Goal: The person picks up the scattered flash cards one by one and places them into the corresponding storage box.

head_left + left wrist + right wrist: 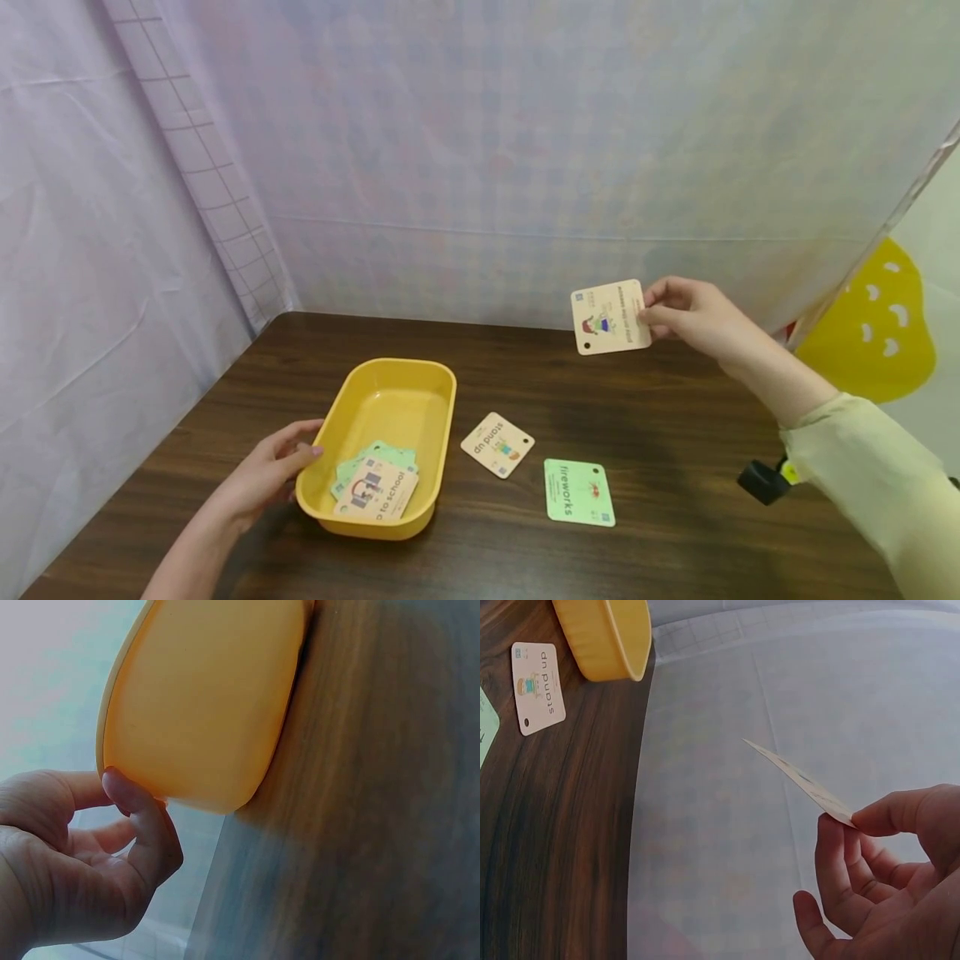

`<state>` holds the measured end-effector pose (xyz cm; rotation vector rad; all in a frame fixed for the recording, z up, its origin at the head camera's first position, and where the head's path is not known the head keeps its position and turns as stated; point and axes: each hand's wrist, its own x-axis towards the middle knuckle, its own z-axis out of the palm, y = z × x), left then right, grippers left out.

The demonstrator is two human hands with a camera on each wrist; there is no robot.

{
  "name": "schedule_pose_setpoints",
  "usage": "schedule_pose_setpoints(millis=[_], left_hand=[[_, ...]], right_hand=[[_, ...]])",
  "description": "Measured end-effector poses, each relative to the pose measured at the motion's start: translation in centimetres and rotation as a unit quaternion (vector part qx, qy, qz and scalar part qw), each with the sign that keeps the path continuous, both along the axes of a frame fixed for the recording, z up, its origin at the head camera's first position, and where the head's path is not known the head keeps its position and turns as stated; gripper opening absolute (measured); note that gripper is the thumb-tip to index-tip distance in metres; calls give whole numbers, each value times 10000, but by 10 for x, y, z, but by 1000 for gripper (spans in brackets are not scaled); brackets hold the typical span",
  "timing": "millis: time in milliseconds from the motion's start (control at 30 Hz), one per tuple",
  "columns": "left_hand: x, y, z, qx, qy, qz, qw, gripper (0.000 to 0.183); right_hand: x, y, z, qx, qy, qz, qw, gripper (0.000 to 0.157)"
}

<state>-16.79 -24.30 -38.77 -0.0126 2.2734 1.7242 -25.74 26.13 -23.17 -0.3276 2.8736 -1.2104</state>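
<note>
My right hand [693, 321] pinches a cream picture card [611, 318] by one edge, raised over the far right of the table. In the right wrist view that card [802, 782] shows nearly edge-on between thumb and fingers. My left hand [266, 467] grips the near left rim of a yellow tray [450, 417], thumb on the rim. Inside the tray lie several green cards [401, 455] under a cream card reading "to school" [386, 487]. On the table right of the tray are a cream "stand up" card [497, 445] and a green "fireworks" card [579, 492].
The dark wood table [495, 558] ends at a pale checked curtain [525, 167] behind and a white curtain [67, 250] on the left. A small black object [763, 482] is near the right sleeve. A yellow spotted shape [873, 333] stands at the right.
</note>
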Motion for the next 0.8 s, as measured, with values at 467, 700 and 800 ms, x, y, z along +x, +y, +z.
schedule_pose_setpoints(millis=[467, 700, 800], left_hand=[[1, 0, 2, -11, -51, 67, 10000, 60], [1, 0, 1, -4, -49, 86, 10000, 60], [0, -1, 0, -12, -5, 58, 10000, 60]], right_hand=[[-2, -11, 3, -153, -1, -69, 9999, 26], [-1, -16, 7, -351, -2, 3, 9994, 26], [-1, -19, 8, -352, 55, 16, 9994, 27]])
